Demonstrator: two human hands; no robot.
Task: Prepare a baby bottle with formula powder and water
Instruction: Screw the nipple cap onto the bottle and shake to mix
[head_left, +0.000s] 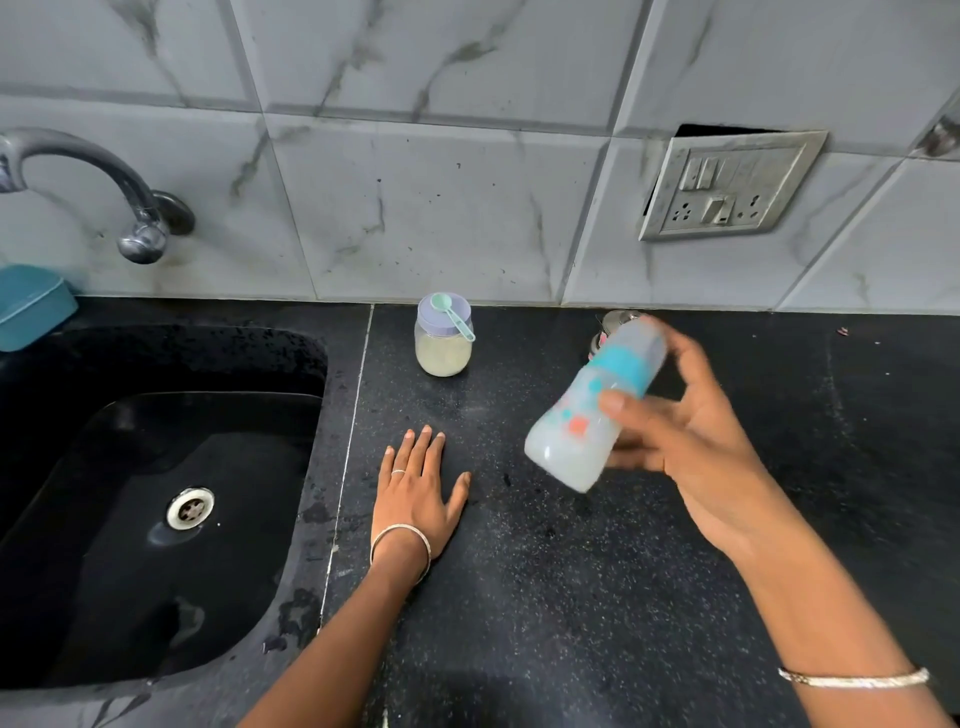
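My right hand (691, 431) grips a baby bottle (582, 415) above the black counter (571, 597). The bottle is tilted, its teal collar pointing up and to the right, and it is blurred. Cloudy white liquid fills its lower part. My left hand (415, 493) lies flat on the counter, palm down, fingers apart, holding nothing. Near the wall stands a small jar of pale powder (443, 343) with a lilac lid. A mint green scoop (453, 312) rests on that lid.
A black sink (62, 597) with a steel drain lies to the left, under a chrome tap (104, 176). A teal box (31, 306) sits at the sink's back corner. A small metal object (613, 322) stands behind the bottle. A switch and socket plate (727, 187) hangs on the tiled wall.
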